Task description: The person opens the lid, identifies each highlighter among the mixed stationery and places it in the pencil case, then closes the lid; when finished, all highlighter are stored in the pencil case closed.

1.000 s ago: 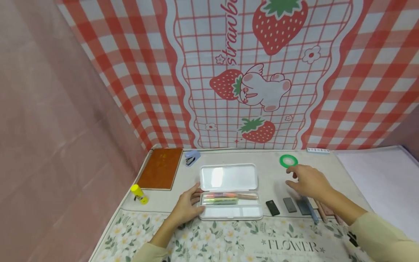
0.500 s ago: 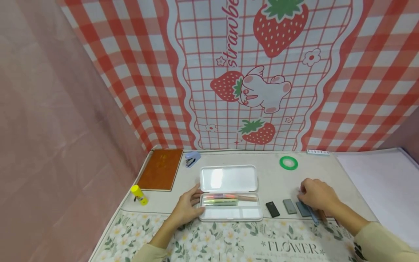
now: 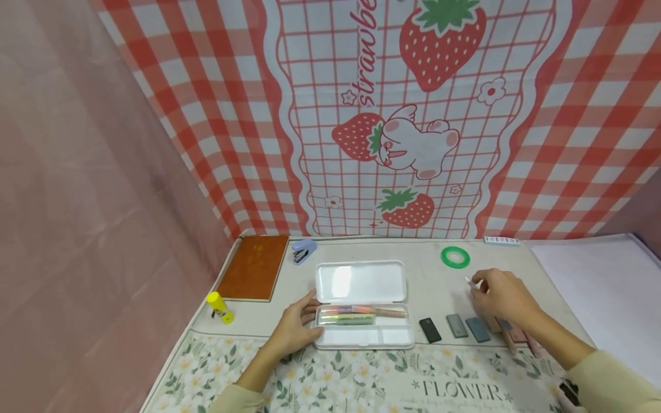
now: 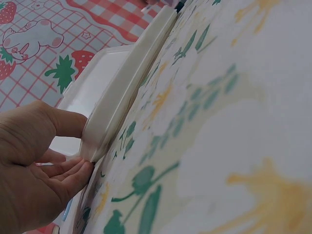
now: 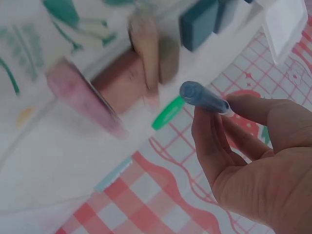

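My right hand (image 3: pixel 503 295) pinches a blue pen (image 5: pixel 202 96) between thumb and fingers, raised over the right side of the table. In the head view only the pen's pale end shows past the fingertips. A white pencil case (image 3: pixel 364 338) lies with its lid folded back. Several pens, among them a green one (image 3: pixel 356 318), fill its upper compartment; the lower compartments show white floor. Gripping the case's left end is my left hand (image 4: pixel 44 161), thumb and fingers on either side of the corner. Below my right hand lie a brown pen (image 5: pixel 146 53) and a pink pen (image 5: pixel 80 95).
Right of the case sit a black block (image 3: pixel 430 330), a grey block (image 3: pixel 457 326) and a blue-grey block (image 3: pixel 478 330). Behind them is green tape (image 3: pixel 455 257). Toward the left are a brown notebook (image 3: pixel 255 267), a stapler (image 3: pixel 303 250) and a yellow glue stick (image 3: pixel 220 307).
My right hand came down from near the tape to the pens, took hold of the blue pen and lifted it off the table. My left hand has stayed on the case.
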`<action>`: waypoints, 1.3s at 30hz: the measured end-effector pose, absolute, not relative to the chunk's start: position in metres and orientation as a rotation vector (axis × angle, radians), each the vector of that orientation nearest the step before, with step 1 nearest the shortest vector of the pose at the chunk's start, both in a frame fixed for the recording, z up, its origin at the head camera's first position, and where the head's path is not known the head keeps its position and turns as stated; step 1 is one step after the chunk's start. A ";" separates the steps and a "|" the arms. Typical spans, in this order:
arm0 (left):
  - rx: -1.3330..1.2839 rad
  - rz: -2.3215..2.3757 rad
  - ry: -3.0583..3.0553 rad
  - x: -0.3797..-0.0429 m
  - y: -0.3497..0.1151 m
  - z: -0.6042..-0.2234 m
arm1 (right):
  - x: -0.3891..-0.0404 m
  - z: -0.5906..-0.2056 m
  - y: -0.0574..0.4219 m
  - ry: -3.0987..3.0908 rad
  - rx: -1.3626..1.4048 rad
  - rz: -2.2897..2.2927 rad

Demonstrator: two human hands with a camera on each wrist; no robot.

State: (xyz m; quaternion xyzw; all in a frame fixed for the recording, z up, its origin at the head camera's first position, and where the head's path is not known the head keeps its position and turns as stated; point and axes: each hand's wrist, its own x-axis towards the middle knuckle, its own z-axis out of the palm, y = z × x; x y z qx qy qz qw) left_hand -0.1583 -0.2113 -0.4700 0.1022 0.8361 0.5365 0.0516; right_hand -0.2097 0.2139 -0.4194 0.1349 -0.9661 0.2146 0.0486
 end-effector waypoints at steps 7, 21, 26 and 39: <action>0.307 1.647 2.548 -0.163 -0.215 -0.482 | -0.213 -0.408 0.216 -2.976 0.428 0.652; 0.310 1.651 2.511 -0.153 -0.208 -0.454 | -0.220 -0.399 0.150 -2.929 0.643 0.607; 0.276 1.647 2.521 -0.161 -0.213 -0.474 | -0.219 -0.402 0.111 -2.879 0.826 0.643; 0.284 1.639 2.496 -0.151 -0.207 -0.447 | -0.212 -0.402 0.044 -2.801 1.178 0.797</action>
